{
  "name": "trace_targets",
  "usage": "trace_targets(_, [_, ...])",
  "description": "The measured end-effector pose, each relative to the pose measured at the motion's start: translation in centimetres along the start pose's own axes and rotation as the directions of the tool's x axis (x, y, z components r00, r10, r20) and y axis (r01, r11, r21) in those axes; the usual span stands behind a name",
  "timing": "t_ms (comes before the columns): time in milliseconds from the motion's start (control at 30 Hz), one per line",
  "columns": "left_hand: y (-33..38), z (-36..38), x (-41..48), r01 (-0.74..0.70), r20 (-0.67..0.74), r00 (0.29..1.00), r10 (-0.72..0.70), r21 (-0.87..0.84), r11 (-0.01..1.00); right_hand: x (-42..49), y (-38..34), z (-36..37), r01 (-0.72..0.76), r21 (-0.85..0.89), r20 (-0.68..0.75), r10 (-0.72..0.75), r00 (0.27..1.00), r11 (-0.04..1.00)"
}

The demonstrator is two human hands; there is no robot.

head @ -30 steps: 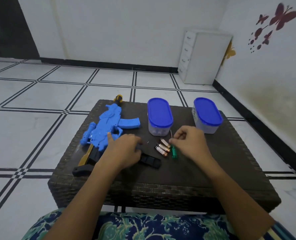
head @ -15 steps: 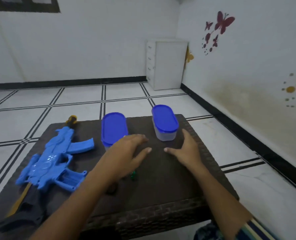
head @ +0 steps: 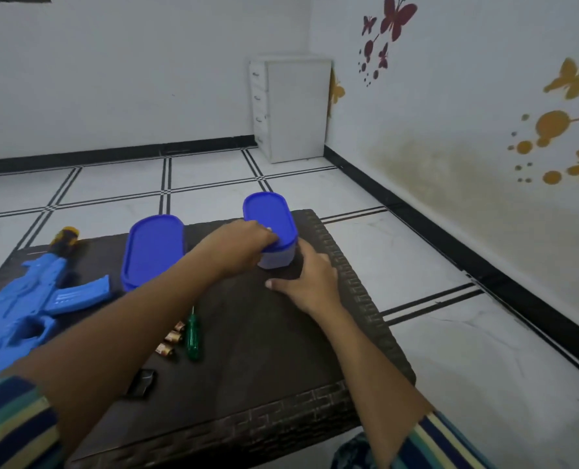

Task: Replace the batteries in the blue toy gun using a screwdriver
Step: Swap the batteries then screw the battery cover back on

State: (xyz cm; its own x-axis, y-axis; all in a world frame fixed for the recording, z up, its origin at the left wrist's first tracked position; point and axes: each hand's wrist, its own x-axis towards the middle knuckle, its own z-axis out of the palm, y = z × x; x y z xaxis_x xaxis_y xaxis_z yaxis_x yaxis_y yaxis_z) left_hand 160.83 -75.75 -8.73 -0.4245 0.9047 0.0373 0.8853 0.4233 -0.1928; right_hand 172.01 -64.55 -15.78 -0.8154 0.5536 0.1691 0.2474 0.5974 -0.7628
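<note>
Work looks about midway, we judge: blue toy gun (head: 34,306) lies at the table's (head: 281,360) left, three batteries (head: 171,338) and green screwdriver (head: 192,336) loose beside a black cover (head: 142,380), while our left hand (head: 244,245) grips the right container's lid (head: 267,214) and right hand (head: 310,279) steadies its base, fingers spread.

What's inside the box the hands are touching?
You can't tell. The blue lid is on the right container, the left hand grips its rim, the right hand rests beside it. Its cloudy wall shows nothing clear.
</note>
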Motion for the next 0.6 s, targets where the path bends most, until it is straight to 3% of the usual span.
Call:
trace_targets(100, [0.2, -1.0, -0.3, -0.104, 0.034, 0.994, 0.101, 0.118, 0.987, 0.2, 0.0, 0.1, 0.007, -0.039, 0.001, -0.007, 1.0, 0.999])
trace_targets(267, [0.8, -1.9, -1.9, -0.204, 0.101, 0.976, 0.19, 0.141, 0.969, -0.8, -0.7, 0.7, 0.05, -0.011, -0.021, -0.051, 0.998, 0.999])
trace_targets(433, [1.1, -3.3, -2.9, -0.229, 0.164, 0.963, 0.214, 0.084, 0.97, -1.4, -1.4, 0.7, 0.017, -0.03, -0.059, -0.018, 0.998, 0.999])
trace_targets(600, [0.4, -5.9, -2.8, -0.189, 0.082, 0.979, 0.185, 0.04, 0.981, -1.4, -1.8, 0.9, -0.005, -0.113, -0.053, -0.001, 0.999, 0.994])
